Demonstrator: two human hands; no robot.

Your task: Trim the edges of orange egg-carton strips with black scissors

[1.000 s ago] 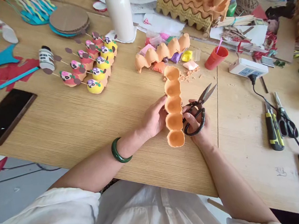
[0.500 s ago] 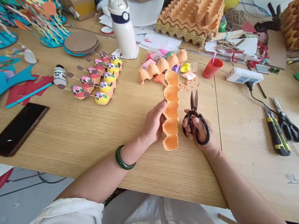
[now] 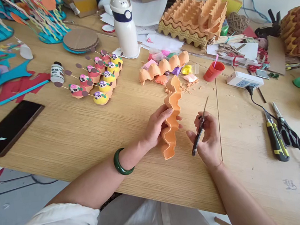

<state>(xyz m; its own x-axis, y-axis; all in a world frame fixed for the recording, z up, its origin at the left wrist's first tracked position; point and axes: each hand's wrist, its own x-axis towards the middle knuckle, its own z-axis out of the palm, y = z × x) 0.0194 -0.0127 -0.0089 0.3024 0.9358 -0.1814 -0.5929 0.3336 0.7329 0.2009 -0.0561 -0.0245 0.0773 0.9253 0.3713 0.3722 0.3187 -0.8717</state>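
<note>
My left hand grips a long orange strip of egg-carton cups, turned on its side so the wavy edge faces up. My right hand is closed around the handles of black scissors, whose blades are shut and point up and away, just right of the strip. A green bangle sits on my left wrist. Both hands hover over the wooden table near its front edge.
Painted egg-cup figures, another orange carton strip, a red cup, a white bottle and stacked egg trays lie beyond. A black phone is left; a power strip, cutters and scissors right.
The carton strip has been turned from cups-up onto its side in my left hand. My right hand has lifted and tilted the scissors, with their blades now closed. The camera view shifted slightly.
</note>
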